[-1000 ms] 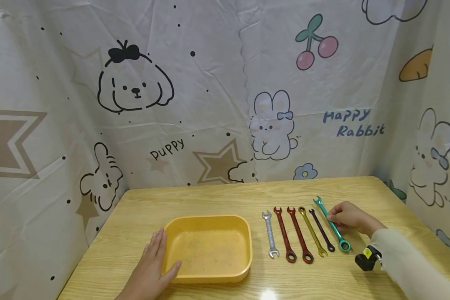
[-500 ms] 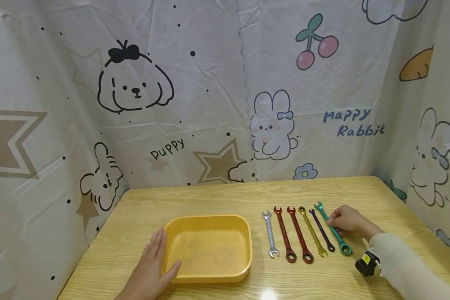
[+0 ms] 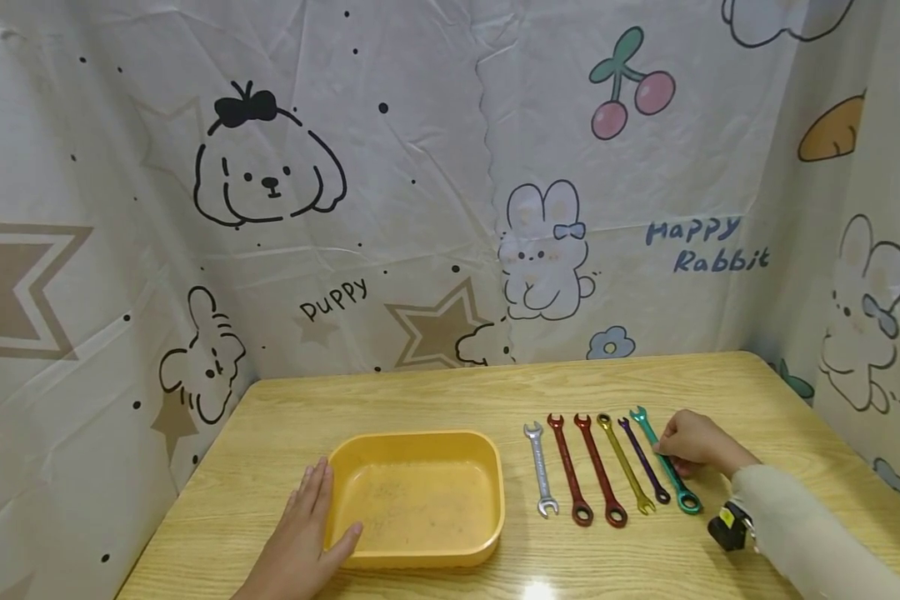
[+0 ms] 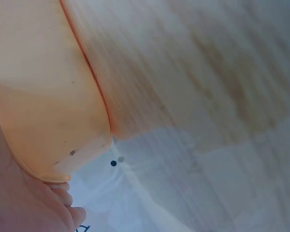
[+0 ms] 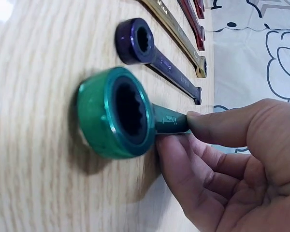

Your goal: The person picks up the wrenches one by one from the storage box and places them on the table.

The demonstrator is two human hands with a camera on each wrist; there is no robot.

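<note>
My right hand (image 3: 696,443) pinches the shaft of a green combination wrench (image 3: 677,483) between thumb and fingers, at the right end of a row of wrenches. In the right wrist view the ring end of the green wrench (image 5: 117,113) is nearest the camera, low over the wood. Just left of it lies a slim purple wrench (image 3: 643,460). My left hand (image 3: 300,533) rests with straight fingers along the left side of a yellow plastic bin (image 3: 420,560), the thumb over its front rim. The bin wall (image 4: 48,96) fills the left of the left wrist view.
Left of the purple wrench lie a gold wrench (image 3: 626,462), two red wrenches (image 3: 566,467) and a silver open-end wrench (image 3: 541,471), side by side on the wooden table (image 3: 285,417). A patterned cloth (image 3: 420,208) hangs behind the table and along its sides.
My right hand has shifted the green wrench slightly toward me, so its ends line up more closely with the row. The left hand and bin have stayed in place.
</note>
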